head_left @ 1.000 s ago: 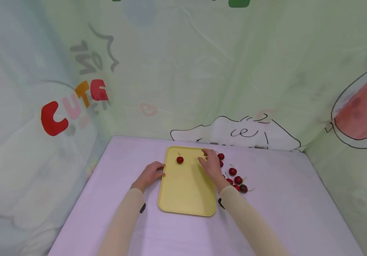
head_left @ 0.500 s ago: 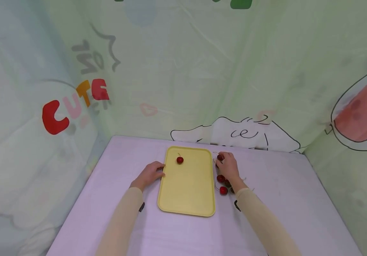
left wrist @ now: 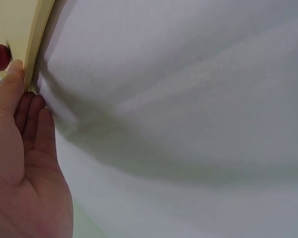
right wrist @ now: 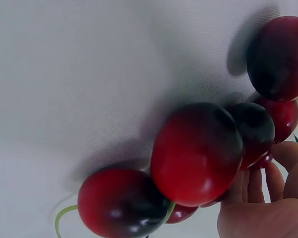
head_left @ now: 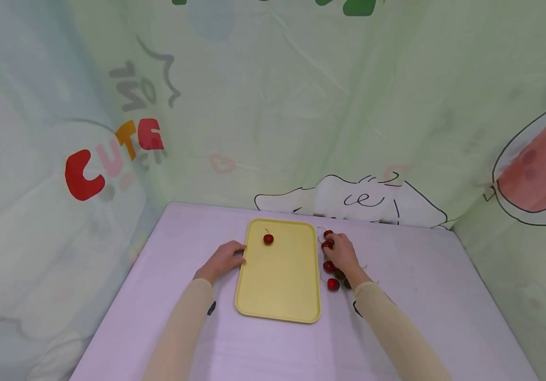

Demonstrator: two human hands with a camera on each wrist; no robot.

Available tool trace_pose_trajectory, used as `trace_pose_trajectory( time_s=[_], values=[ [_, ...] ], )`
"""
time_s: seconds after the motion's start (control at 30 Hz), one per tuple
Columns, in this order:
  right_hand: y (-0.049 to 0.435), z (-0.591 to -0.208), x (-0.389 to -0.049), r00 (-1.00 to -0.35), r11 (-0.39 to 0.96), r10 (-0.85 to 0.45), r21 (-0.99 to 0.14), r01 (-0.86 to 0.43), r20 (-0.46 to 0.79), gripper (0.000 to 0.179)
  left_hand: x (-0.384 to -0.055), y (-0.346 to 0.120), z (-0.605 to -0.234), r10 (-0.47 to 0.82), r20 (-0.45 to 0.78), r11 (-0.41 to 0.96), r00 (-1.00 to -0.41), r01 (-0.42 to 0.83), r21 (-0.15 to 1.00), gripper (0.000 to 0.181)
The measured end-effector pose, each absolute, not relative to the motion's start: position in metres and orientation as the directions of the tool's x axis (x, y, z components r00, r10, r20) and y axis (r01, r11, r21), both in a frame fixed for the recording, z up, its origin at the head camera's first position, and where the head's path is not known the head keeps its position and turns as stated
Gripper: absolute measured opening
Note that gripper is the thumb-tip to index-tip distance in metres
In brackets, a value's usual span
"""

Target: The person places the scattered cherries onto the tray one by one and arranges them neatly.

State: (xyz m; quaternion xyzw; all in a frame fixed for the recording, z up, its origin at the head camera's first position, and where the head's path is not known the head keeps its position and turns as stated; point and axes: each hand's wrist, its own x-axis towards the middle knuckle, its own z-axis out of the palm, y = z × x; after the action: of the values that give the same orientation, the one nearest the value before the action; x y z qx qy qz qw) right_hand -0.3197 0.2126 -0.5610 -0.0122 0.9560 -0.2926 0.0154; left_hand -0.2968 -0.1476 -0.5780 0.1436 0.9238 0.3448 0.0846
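Cherries beside grip, contact unclear

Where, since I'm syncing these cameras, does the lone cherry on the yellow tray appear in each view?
Head: lone cherry just below picture centre.
Left wrist: at the left edge, above the left hand.
Right wrist: not in it, only other cherries.
Shared landmark: yellow tray, at upper left in left wrist, at most a sliver in right wrist.

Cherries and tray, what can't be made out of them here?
Head view: the right hand covers some cherries, so their count is uncertain.
Left wrist view: edges cut off most of the yellow tray.
Right wrist view: nearer cherries block others and hide whether the hand grips one.
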Motion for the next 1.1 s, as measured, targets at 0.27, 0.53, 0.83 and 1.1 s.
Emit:
trace_pose_trajectory(
  time_s=[0.27, 0.53, 0.83, 1.1],
  values=[
    [0.21, -0.562, -0.321, -0.999, 0.838, -0.042, -0.545, -0.024, -0.021, 0.039, -0.296, -0.147, -0.575, 0.349, -0.04, 0.727, -0.936, 0.243, 0.642, 0.044],
    [0.206, -0.562, -0.322, -0.999, 0.814, -0.036, -0.579, -0.048, 0.032, 0.037, -0.295, -0.147, -0.574, 0.347, -0.048, 0.733, -0.937, 0.239, 0.637, 0.044],
    [0.19, -0.561, -0.323, -0.994, 0.779, -0.04, -0.619, -0.096, 0.103, 0.036, -0.293, -0.146, -0.57, 0.341, -0.051, 0.741, -0.939, 0.235, 0.63, 0.044],
    [0.165, -0.559, -0.327, -0.993, 0.719, -0.063, -0.685, -0.114, 0.099, 0.033, -0.296, -0.147, -0.574, 0.344, -0.055, 0.736, -0.937, 0.233, 0.635, 0.045]
  ],
)
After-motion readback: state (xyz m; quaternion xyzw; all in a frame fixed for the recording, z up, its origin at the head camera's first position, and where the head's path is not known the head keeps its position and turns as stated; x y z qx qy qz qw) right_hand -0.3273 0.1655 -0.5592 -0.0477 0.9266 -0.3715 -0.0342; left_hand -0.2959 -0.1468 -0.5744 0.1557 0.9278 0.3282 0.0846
